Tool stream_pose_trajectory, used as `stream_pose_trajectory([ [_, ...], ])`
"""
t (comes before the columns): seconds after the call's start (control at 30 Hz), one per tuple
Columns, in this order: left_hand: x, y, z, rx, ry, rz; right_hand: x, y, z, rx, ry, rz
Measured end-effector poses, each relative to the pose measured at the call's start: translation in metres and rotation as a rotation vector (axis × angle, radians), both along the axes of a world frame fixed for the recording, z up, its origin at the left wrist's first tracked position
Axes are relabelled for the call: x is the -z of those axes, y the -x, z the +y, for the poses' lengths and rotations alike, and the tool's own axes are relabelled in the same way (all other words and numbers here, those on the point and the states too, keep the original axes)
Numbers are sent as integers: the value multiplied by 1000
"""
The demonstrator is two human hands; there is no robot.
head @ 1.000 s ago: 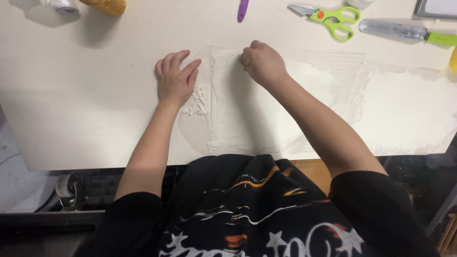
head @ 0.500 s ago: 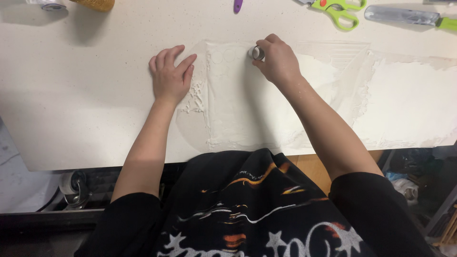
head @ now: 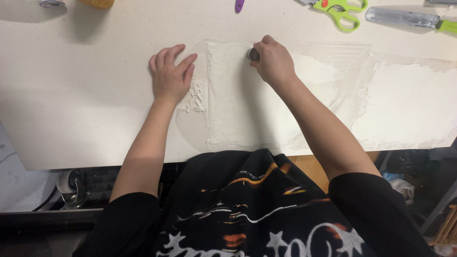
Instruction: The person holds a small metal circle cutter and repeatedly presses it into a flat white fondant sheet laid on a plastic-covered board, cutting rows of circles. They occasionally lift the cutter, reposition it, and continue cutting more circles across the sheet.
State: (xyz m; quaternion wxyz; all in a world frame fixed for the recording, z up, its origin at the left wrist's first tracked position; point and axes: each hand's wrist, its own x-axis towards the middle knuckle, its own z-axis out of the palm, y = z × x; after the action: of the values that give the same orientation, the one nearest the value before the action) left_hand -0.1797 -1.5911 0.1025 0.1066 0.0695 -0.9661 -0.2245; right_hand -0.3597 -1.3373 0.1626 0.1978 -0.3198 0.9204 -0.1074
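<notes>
**Cutter reaches the sheet's far edge**

The right hand (head: pixel 273 62), fingers closed around a small round cutter (head: pixel 253 54), has shifted toward 12 o'clock on the pale rolled sheet (head: pixel 238 109), leaving faint rings. The left hand (head: pixel 170 76) lies flat, fingers spread. The cutter is mostly hidden.

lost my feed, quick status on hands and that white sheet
Left hand flat, pinning white sheet. Right hand presses small round cutter into it. Nothing in the way.

Along your bench's far edge: green-handled scissors (head: pixel 340 10), a grey knife (head: pixel 404 17), a purple pen tip (head: pixel 239 5).
</notes>
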Motion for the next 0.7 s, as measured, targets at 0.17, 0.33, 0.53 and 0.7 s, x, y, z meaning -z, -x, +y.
stream_pose_trajectory([
  [0.17,1,0,2,-2,6,4,2,2,1,-33,-17,-9],
  [0.33,1,4,2,-3,-2,11,2,8,0,-32,-55,-25],
  [0.53,2,7,0,-3,-12,0,3,14,3,-147,-55,36],
  [0.7,1,11,-1,-2,-17,15,0,20,2,-183,-99,14],
])
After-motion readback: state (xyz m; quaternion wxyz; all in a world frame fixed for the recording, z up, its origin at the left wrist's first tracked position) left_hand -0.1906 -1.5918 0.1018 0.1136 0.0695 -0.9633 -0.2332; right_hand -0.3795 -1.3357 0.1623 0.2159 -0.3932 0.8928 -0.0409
